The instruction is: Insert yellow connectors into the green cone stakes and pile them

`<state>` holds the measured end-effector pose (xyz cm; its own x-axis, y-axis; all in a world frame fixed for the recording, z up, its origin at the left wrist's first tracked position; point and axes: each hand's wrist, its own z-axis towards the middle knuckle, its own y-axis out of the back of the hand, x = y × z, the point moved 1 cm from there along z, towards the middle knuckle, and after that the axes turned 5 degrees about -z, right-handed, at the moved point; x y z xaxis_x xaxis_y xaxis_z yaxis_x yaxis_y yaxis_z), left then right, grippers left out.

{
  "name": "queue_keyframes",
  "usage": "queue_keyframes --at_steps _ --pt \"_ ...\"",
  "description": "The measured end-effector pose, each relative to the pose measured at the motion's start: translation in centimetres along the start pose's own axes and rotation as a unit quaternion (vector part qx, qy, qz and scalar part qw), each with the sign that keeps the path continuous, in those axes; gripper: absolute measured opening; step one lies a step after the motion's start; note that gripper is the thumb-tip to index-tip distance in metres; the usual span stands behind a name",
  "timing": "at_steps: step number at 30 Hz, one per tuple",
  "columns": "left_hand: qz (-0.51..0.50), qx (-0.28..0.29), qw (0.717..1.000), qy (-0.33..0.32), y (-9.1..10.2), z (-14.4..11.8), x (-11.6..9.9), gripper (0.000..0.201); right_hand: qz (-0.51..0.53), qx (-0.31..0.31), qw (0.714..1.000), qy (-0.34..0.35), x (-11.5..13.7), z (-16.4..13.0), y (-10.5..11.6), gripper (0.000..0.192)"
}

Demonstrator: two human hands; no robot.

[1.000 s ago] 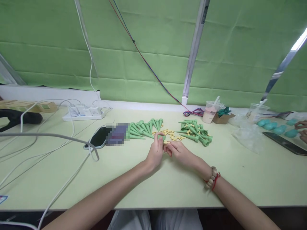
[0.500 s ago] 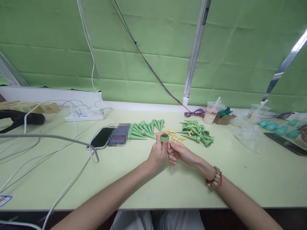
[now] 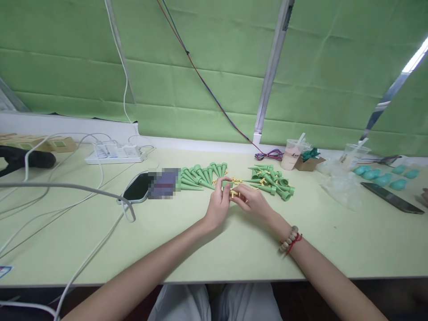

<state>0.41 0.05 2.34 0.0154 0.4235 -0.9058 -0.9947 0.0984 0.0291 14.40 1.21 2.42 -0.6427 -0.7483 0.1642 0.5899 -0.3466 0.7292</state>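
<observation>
Both hands meet mid-table. My left hand (image 3: 219, 204) is pinched round a green cone (image 3: 226, 183), my right hand (image 3: 251, 203) is pinched on a small yellow clip (image 3: 234, 194), touching it from the right. Loose cone pile (image 3: 271, 179) sits just far-right, nearer my right hand.

Both forearms extended forward and converged at centre. The left hand (image 3: 218, 206) stood with fingers curled and thumb raised. The right hand (image 3: 251, 203) met it fingertip to fingertip, pinched closed; its wrist was turned inward.
</observation>
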Motion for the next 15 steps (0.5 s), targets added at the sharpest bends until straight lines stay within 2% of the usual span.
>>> queue_keyframes --at_steps 3,6,11,15 --pt "0.006 0.008 1.000 0.012 -0.2 -0.2 0.2 0.033 -0.088 -0.013 0.994 0.056 -0.2 -0.1 -0.1 0.033" --pt "0.005 0.001 1.000 0.024 -0.4 -0.6 0.4 0.030 -0.089 -0.005 0.994 0.059 -0.2 -0.4 -0.2 0.035" --pt "-0.022 0.000 0.999 0.031 -0.6 -1.0 0.6 0.031 0.014 0.028 0.999 -0.022 0.7 -0.8 -0.4 0.034" --pt "-0.044 0.016 0.999 0.012 -0.4 -1.0 0.5 0.035 0.144 0.027 0.983 -0.106 1.7 -0.7 -0.3 0.038"
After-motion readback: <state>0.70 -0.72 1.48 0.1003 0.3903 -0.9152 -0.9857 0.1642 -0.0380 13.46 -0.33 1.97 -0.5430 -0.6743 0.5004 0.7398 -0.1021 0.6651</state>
